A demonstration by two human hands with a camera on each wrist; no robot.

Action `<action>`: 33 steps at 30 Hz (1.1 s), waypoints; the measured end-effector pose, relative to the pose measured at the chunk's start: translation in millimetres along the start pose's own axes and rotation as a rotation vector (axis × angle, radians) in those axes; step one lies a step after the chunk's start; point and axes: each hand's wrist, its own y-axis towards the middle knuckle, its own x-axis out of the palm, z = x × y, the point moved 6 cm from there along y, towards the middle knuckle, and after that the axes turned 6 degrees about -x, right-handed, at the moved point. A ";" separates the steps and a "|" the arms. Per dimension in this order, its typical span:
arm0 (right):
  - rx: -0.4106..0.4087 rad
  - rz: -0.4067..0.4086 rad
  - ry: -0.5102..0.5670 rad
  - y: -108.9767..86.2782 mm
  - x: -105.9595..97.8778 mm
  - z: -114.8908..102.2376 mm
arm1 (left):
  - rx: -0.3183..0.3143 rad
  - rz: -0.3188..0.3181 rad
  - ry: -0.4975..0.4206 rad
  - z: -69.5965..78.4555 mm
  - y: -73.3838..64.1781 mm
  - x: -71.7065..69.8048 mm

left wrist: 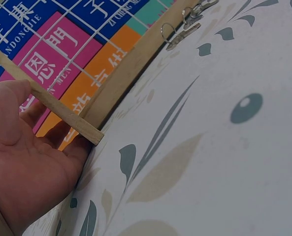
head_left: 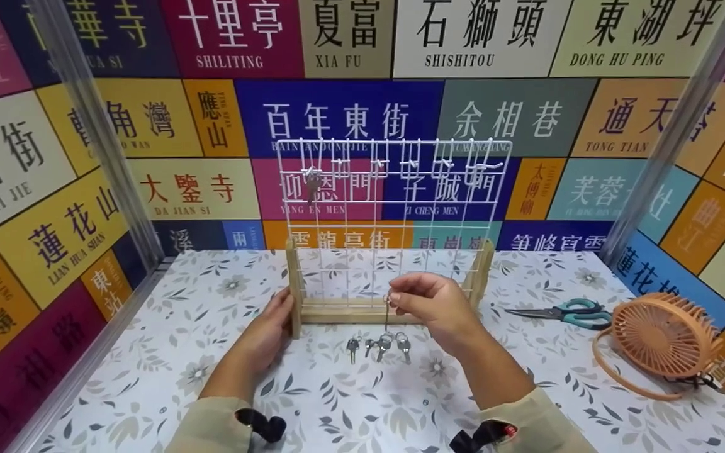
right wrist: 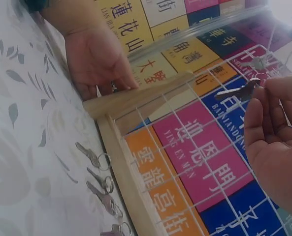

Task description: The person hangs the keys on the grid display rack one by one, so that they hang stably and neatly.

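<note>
Sleeves (head_left: 208,425): pale, one per forearm.
Loose keys (head_left: 384,343): on the bench (head_left: 262,402), before the wire rack (head_left: 394,202).
Right hand (head_left: 435,308): grip pinching the held key (right wrist: 237,92) by its ring.
Left hand (head_left: 268,327): grip clamped on the left wooden post (head_left: 296,321).
Leftmost hook (head_left: 308,171): at least one hanging key (head_left: 313,189).

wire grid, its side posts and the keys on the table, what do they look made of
Wire grid: probably metal with a white coating, being thin, straight and evenly white. Side posts: likely wood, matte, from the pale tan colour and low shine. Keys: apparently silvery metal, shiny, showing bright highlights.
</note>
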 end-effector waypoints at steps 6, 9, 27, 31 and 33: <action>-0.077 0.017 0.040 18.0 17.4 -32.9 | -0.004 0.001 -0.020 1.7 -0.1 0.9; -0.114 0.009 0.056 31.1 27.1 -55.3 | -0.002 0.000 -0.025 2.5 -0.3 1.4; -0.092 0.235 0.385 93.8 61.6 -99.1 | -0.034 0.016 0.001 0.5 -0.6 0.0; -0.060 0.273 0.464 98.8 70.2 -98.1 | -0.040 0.015 0.002 1.9 -0.2 -0.4; -0.050 0.287 0.497 100.7 73.3 -98.3 | -0.046 0.014 0.003 1.3 0.0 -0.4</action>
